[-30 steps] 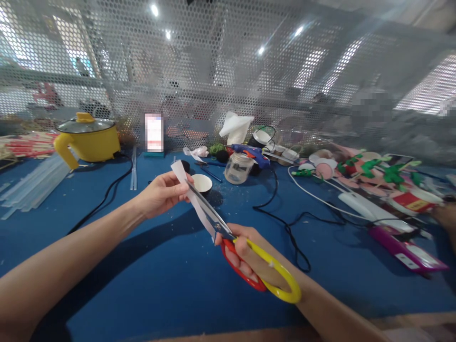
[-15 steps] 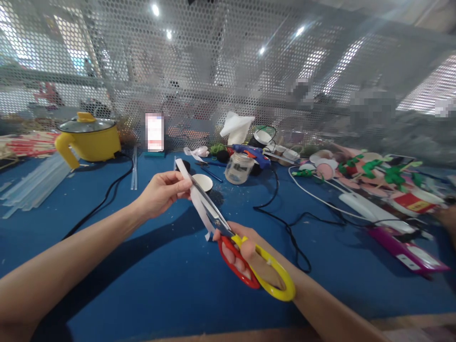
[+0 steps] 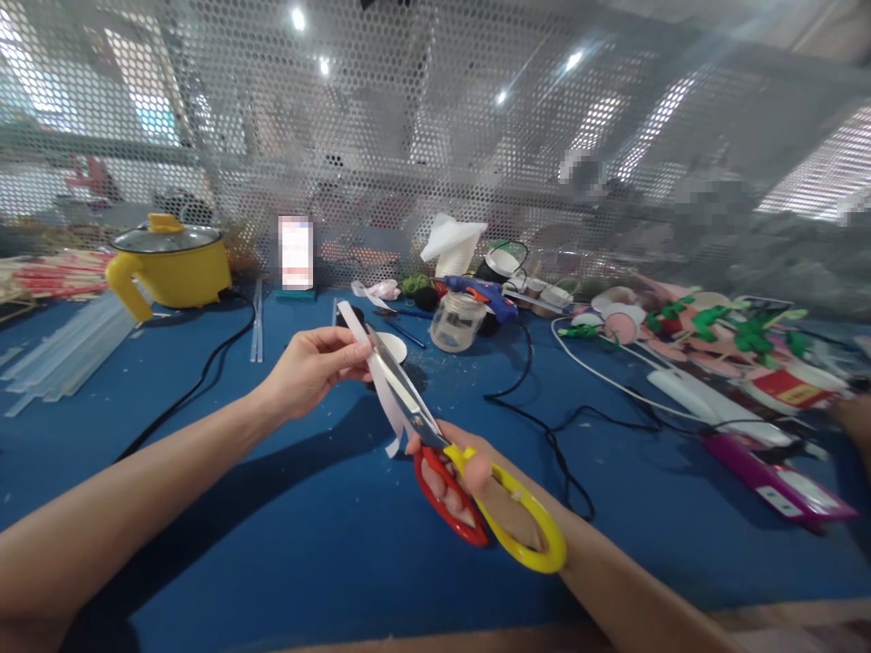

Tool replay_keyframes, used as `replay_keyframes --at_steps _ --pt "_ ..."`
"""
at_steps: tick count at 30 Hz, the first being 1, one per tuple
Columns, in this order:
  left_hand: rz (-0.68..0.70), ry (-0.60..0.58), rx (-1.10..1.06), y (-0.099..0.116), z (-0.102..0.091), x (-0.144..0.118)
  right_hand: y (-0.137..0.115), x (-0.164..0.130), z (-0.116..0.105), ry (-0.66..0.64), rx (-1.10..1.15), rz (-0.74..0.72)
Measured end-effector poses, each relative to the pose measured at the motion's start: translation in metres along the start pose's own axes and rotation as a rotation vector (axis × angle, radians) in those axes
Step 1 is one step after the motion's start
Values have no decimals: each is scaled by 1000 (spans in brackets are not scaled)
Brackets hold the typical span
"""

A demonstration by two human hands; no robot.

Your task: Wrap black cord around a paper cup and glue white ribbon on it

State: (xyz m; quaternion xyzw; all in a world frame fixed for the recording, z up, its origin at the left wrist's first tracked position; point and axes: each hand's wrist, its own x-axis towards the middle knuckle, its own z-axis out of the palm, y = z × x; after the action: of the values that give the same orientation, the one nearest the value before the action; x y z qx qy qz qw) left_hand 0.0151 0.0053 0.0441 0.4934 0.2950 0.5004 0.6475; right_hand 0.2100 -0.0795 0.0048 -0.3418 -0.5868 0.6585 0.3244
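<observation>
My left hand pinches a narrow white strip between thumb and fingers; it looks like paper or ribbon, and its lower end hangs down. My right hand grips a pair of scissors with one red and one yellow handle loop. The blades point up and to the left, lying along the strip with their tips close to my left fingertips. Just beyond the blades a round white disc lies on the blue table, partly hidden by them.
A yellow electric pot and clear glue sticks are at the left. Behind my hands stand a lit phone, a clear jar and a blue glue gun. Black cords and a purple package lie at the right.
The scissor handles have come slightly closer together and the blades lie a little differently along the strip. The strip's hanging end has shifted slightly left. My left hand has barely moved.
</observation>
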Motion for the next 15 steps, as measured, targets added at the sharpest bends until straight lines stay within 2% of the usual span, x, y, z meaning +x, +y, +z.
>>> replay_keyframes --at_steps 15 --pt "-42 -33 -11 -7 -1 -1 6 5 -1 17 87 -17"
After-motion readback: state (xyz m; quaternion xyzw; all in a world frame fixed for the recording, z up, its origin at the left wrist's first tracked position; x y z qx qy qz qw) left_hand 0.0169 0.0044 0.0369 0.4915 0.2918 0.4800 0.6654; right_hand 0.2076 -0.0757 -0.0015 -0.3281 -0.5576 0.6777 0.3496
